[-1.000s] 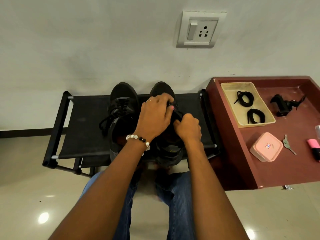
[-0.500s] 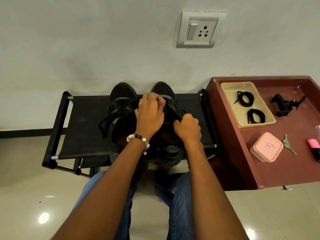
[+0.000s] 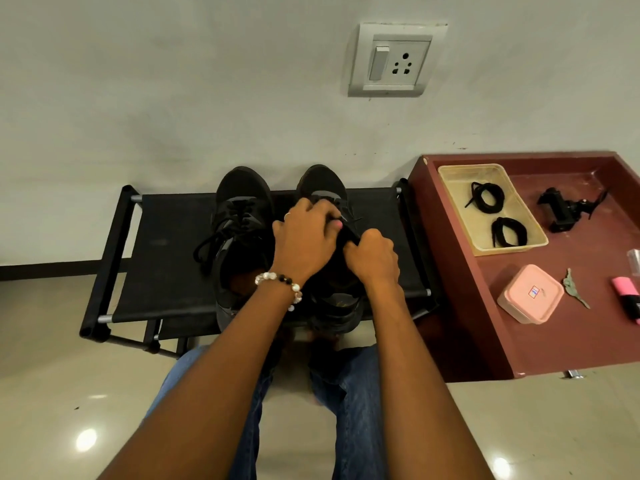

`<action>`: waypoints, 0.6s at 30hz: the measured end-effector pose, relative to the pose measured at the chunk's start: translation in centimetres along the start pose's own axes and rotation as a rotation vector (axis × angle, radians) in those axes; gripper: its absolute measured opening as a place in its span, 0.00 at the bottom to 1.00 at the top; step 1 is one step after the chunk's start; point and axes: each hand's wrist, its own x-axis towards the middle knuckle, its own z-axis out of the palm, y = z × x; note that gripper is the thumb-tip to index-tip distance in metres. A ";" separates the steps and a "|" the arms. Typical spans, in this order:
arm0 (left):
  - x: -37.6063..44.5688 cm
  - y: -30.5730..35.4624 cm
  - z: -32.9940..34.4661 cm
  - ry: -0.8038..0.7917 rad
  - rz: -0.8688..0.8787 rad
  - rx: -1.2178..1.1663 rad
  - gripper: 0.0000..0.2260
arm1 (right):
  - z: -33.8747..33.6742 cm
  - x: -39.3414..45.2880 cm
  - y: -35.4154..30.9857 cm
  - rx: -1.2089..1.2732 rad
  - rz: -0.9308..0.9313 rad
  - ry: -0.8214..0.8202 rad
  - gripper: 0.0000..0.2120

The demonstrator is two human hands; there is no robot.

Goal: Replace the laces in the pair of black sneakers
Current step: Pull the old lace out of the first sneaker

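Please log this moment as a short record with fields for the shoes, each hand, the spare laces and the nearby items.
shoes: left sneaker and right sneaker side by side on the black rack
left hand: over the right sneaker, fingers curled at its lace
right hand: pinching the lace
spare laces: two coiled black laces in the beige tray
nearby: pink box, key

Both hands, left hand and right hand, pinch lace on right sneaker | left sneaker at its 9 o'clock | spare laces in tray at 3 o'clock
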 end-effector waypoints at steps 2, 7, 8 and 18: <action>-0.2 0.4 0.4 0.008 0.029 0.184 0.12 | 0.1 0.1 0.0 0.008 0.001 0.003 0.12; -0.2 0.4 1.0 0.118 0.108 0.252 0.11 | 0.2 0.1 0.0 0.019 -0.014 0.004 0.10; -0.1 0.4 1.1 0.112 0.118 0.201 0.10 | 0.1 0.0 0.0 0.022 -0.014 0.004 0.10; 0.7 -0.4 -1.1 0.066 -0.437 -0.723 0.06 | 0.2 0.4 0.1 0.023 0.000 -0.029 0.08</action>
